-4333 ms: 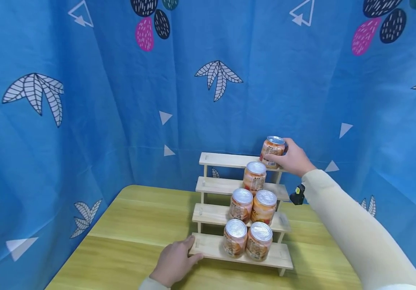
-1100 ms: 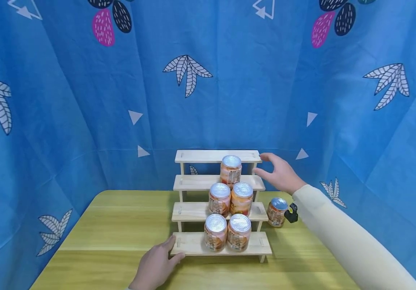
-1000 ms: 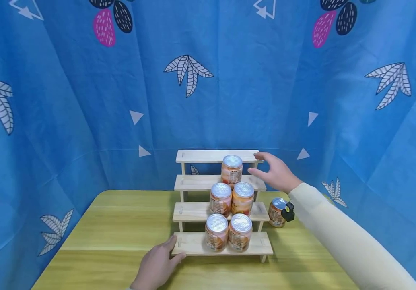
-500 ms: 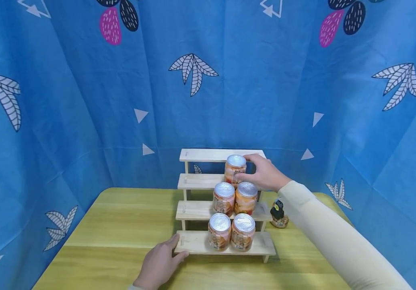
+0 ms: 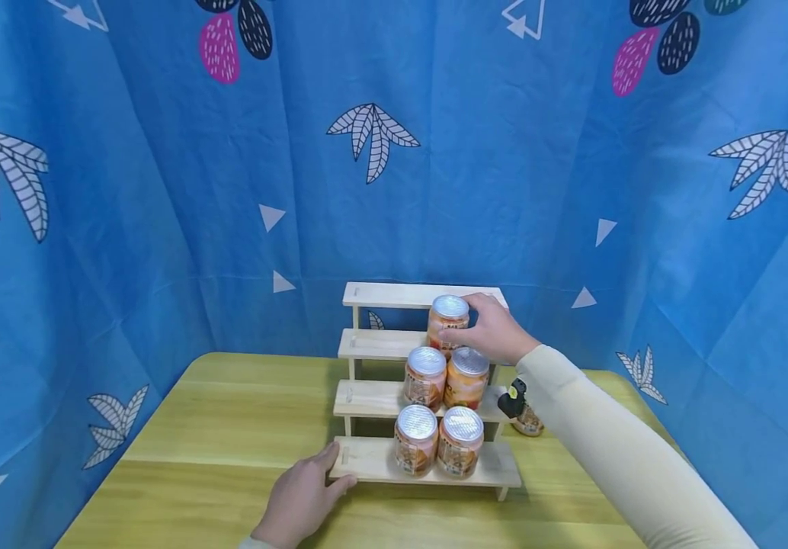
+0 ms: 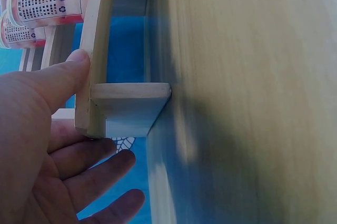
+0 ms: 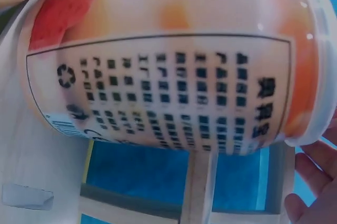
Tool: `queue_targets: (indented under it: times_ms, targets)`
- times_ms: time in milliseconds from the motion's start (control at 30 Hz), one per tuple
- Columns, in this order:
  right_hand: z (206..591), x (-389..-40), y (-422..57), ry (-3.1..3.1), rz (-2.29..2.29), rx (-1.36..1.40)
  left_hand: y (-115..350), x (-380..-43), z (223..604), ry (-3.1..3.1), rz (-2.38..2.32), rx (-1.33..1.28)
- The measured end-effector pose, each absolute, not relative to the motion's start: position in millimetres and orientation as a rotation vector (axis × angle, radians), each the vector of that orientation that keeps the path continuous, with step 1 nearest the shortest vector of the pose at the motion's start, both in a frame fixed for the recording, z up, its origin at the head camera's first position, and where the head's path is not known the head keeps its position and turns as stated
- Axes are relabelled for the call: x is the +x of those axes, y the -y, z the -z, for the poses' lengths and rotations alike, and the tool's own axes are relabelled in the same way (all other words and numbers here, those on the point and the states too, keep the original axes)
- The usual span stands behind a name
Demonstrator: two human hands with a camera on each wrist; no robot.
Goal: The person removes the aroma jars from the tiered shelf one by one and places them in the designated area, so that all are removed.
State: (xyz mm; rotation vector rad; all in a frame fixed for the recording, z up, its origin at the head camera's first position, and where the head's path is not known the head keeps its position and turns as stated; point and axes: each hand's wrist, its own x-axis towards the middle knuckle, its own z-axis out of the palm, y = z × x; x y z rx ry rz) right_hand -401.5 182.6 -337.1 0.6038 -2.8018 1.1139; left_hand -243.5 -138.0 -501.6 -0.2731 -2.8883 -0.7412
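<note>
Right hand (image 5: 493,329) grips orange round plastic can (image 5: 445,322), likely slick: hold mid-body; left hand (image 5: 303,492) pinches near-left corner, pale stepped wooden stand (image 5: 369,457)

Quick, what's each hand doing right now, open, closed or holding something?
Left hand: closed, pinching the left end of the bottom shelf.
Right hand: closed, holding the highest can between thumb and fingers.

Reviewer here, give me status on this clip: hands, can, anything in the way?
Right hand gripping can at second shelf from top. Left hand gripping bottom shelf, left end. Two cans crowd the shelf below.
</note>
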Motion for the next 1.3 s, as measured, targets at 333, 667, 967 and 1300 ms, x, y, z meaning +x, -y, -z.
queue_targets:
  times_ms: [333,667,967,1300]
  targets:
    - [339.9,-401.7,-193.6,2.785,-1.107,0.502,136.8,-240.6,499.3,2.860,0.766,-0.289]
    - [338.8,-394.7,-225.7,2.722,-1.127,0.426,134.3,-241.1,500.9,2.868,0.758,-0.275]
    - [340.0,-381.4,-267.2,2.675,-1.174,0.327,136.4,-241.4,495.9,2.857,0.726,-0.272]
    - [356.6,-366.5,-309.6,2.682,-1.198,0.206,135.2,-238.9,498.0,2.851,0.730,-0.282]
